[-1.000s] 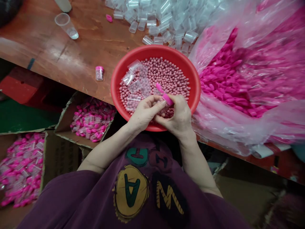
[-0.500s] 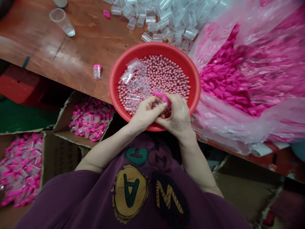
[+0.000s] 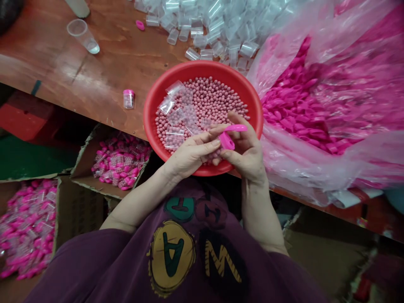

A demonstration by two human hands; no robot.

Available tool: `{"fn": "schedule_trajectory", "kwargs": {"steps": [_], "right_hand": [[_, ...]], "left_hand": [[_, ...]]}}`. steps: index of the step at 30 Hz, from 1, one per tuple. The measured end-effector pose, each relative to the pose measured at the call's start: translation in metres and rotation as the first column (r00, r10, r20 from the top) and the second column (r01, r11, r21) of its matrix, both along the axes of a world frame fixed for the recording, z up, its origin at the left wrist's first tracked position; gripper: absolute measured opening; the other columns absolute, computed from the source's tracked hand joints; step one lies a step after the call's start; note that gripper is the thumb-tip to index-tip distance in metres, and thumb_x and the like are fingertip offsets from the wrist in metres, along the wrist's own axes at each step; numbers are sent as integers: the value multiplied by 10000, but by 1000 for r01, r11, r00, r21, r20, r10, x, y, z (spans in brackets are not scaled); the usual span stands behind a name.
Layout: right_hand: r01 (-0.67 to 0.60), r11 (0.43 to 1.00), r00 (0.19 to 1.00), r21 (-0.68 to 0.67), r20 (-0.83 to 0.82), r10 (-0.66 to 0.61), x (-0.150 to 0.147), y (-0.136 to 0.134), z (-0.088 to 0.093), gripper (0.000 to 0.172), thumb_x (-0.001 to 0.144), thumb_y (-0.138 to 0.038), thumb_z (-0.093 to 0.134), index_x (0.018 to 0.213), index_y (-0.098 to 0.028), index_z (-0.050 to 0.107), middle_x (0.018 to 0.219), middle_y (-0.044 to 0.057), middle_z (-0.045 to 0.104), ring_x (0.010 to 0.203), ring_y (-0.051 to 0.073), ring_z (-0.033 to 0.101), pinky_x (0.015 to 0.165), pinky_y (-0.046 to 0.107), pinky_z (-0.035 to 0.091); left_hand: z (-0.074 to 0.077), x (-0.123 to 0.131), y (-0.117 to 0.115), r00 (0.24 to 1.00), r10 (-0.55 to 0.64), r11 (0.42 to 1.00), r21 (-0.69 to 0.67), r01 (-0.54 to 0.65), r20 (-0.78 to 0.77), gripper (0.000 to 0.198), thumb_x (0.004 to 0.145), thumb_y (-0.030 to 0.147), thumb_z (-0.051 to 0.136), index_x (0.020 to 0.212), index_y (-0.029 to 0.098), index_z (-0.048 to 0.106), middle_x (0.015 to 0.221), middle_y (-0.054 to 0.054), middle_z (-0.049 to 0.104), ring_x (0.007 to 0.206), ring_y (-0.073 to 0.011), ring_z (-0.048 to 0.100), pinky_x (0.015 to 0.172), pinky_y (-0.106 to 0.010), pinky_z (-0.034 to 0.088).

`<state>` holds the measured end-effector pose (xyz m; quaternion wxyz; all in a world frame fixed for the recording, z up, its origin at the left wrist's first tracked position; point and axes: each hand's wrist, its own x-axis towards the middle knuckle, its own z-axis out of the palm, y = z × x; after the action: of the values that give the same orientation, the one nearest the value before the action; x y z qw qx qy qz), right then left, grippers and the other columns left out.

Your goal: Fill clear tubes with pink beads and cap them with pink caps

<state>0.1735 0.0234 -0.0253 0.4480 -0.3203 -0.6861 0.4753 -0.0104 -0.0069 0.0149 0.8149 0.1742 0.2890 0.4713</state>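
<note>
Over the near side of a red basin [image 3: 203, 66], my left hand [image 3: 194, 152] grips a small clear container, mostly covered by the fingers. Its pink flip cap [image 3: 227, 141] is on, with the lid raised and tipped to the right. My right hand [image 3: 251, 158] curls round the cap from the right, thumb against its lower edge and index finger lifted behind the lid. Pink beads [image 3: 217, 94] fill the basin beneath. Several clear empty containers [image 3: 174, 135] lie on the beads at the left.
One capped container [image 3: 128, 99] stands left of the basin. Clear containers [image 3: 202, 40] are heaped behind it, and a plastic bag of pink caps [image 3: 293, 101] lies right. A clear cup [image 3: 83, 37] sits far left. Cardboard boxes [image 3: 86, 185] hold filled containers below the table edge.
The cap has turned so its raised lid points right. My right hand has shifted slightly right and loosened, with its index finger lifting. The view has tilted slightly.
</note>
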Motion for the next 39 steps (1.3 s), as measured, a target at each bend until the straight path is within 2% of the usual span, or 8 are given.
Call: {"fn": "schedule_trajectory", "kwargs": {"steps": [3, 6, 12, 24, 31, 35, 37, 39], "right_hand": [[-8, 991, 1000, 130, -1, 9, -7, -3, 2, 833, 901, -549, 978, 1628, -440, 588, 1546, 28, 745, 1383, 279, 769, 1221, 485, 667], [95, 925, 975, 367, 153, -160, -14, -5, 1, 986, 838, -537, 1022, 1679, -396, 528, 1572, 86, 676, 1485, 373, 680, 1319, 605, 578], [227, 761, 856, 608, 249, -454, -25, -12, -7, 967, 973, -551, 859, 1767, -328, 355, 1549, 159, 611, 1424, 414, 666, 1259, 699, 584], [226, 684, 795, 694, 274, -541, -25, -16, 3, 750, 933, -401, 834, 1583, -214, 509, 1376, 186, 756, 1295, 396, 777, 1097, 616, 699], [180, 667, 801, 723, 286, -527, -19, -15, 1, 735, 930, -386, 817, 1586, -230, 527, 1367, 160, 779, 1263, 382, 796, 1080, 597, 713], [140, 722, 816, 678, 334, -472, -16, -5, -3, 773, 935, -472, 847, 1604, -267, 518, 1403, 159, 757, 1313, 404, 775, 1120, 661, 691], [105, 782, 852, 614, 350, -389, -16, 1, -4, 924, 952, -547, 851, 1720, -308, 398, 1605, 177, 665, 1479, 417, 695, 1217, 687, 636], [114, 841, 887, 529, 326, -326, -15, 5, -3, 1035, 984, -586, 836, 1807, -365, 250, 1781, 176, 520, 1548, 388, 651, 1231, 652, 631]], "left_hand": [[-1, -2, 2, 999, 42, 999, -29, -42, -4, 356, 805, 359, 1034, 974, 155, 796, 808, 9, 745, 672, -83, 695, 633, -175, 563], [-3, -3, 4, 999, 4, 998, -63, -7, -48, 356, 836, 398, 993, 905, 151, 746, 796, -19, 760, 663, -111, 710, 600, -191, 547], [-2, -2, 5, 992, 36, 997, -70, -45, -117, 321, 895, 406, 933, 960, 168, 727, 877, -50, 815, 875, -206, 824, 881, -329, 673], [-4, -2, 3, 991, 15, 999, -28, -19, -133, 365, 892, 413, 953, 914, 170, 681, 767, -14, 771, 659, -114, 708, 713, -244, 591], [-10, 0, 3, 987, 27, 1000, -6, -28, -157, 444, 848, 468, 987, 974, 171, 682, 771, -1, 767, 649, -107, 706, 702, -240, 583], [-2, 2, 2, 974, 42, 996, 87, -23, -224, 549, 805, 599, 1001, 994, 173, 712, 815, -5, 768, 668, -95, 671, 686, -241, 555], [7, -7, 7, 935, 156, 975, 202, -94, -318, 538, 844, 621, 973, 1077, 193, 745, 873, -3, 772, 717, -100, 654, 717, -262, 561], [12, -34, 19, 828, 363, 907, 366, -209, -426, 475, 947, 621, 891, 1207, 247, 756, 976, -7, 792, 807, -121, 656, 781, -298, 574]]}}
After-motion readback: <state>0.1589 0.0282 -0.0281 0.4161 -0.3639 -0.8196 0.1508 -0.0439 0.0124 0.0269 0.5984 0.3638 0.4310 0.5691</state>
